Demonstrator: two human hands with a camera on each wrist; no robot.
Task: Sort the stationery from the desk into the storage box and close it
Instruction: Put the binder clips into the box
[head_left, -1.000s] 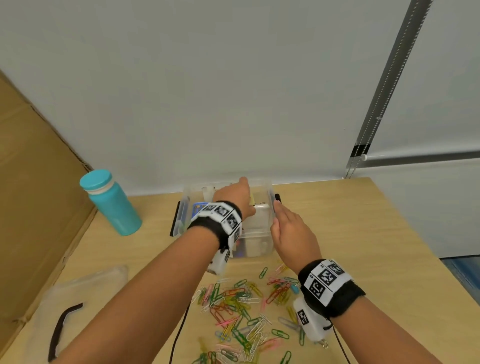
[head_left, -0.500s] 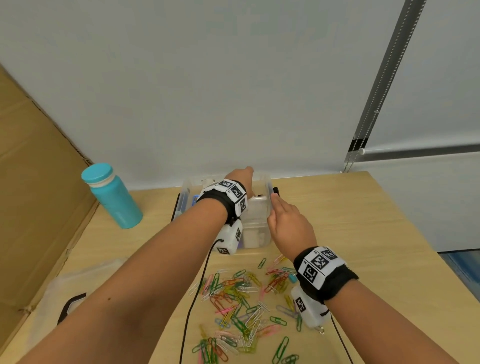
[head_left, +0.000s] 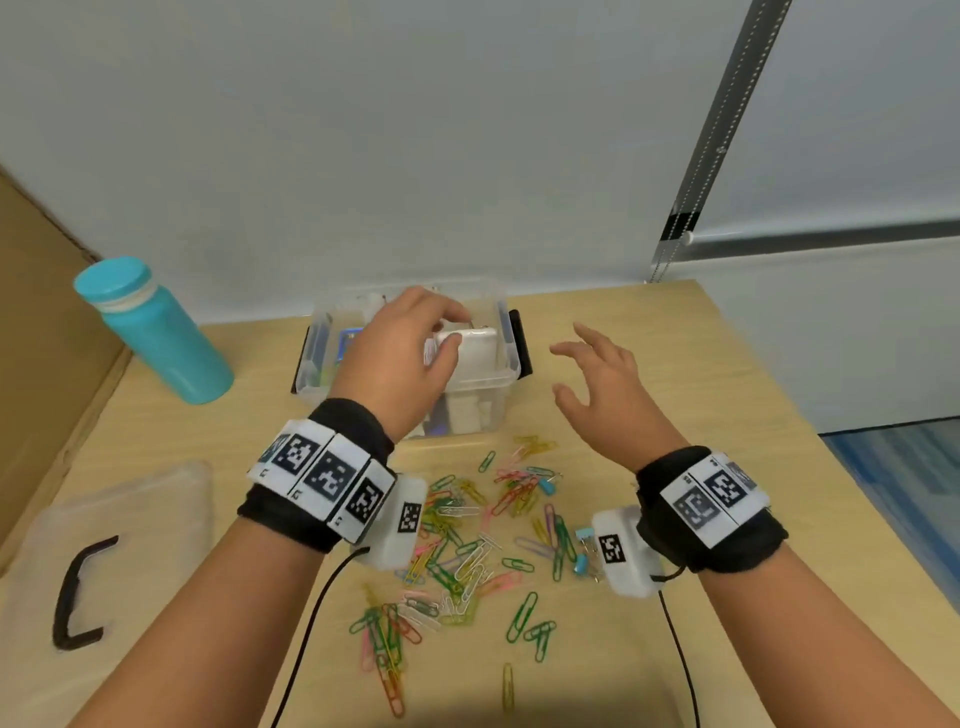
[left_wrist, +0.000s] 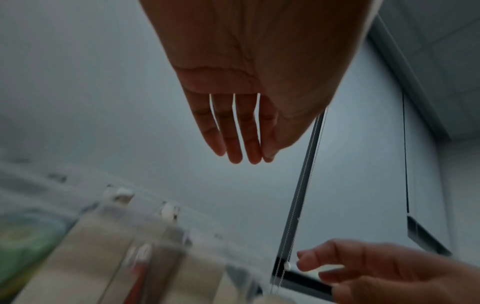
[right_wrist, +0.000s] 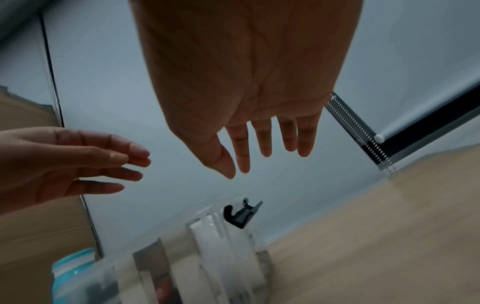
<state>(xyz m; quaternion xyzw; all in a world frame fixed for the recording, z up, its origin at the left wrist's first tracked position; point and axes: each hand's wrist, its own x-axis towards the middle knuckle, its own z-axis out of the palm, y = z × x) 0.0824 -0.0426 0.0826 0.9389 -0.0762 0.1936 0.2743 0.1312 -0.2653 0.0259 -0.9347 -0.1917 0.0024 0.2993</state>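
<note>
The clear storage box (head_left: 501, 387) stands open at the back of the desk, with a white block (head_left: 475, 356) and other stationery inside. My left hand (head_left: 449, 330) hovers over it with fingers straight and nothing held; the left wrist view shows its fingers (left_wrist: 241, 144) extended above the blurred box (left_wrist: 130, 236). To the right of the box my right hand (head_left: 576, 358) floats off the desk with spread fingers (right_wrist: 265, 144) and holds nothing. Several coloured paper clips (head_left: 467, 545) lie scattered in front of the box.
The clear lid (head_left: 135, 519) with its black handle (head_left: 78, 597) lies at the front left. A teal bottle (head_left: 161, 338) stands left of the box beside a cardboard sheet (head_left: 41, 322). Small blue binder clips (head_left: 584, 535) lie among the paper clips. A black latch (right_wrist: 241, 214) hangs on the box's right side.
My right hand has come off the box's right side and moved right, with its fingers spread. My left hand has drawn back from deep in the box and now sits over it.
</note>
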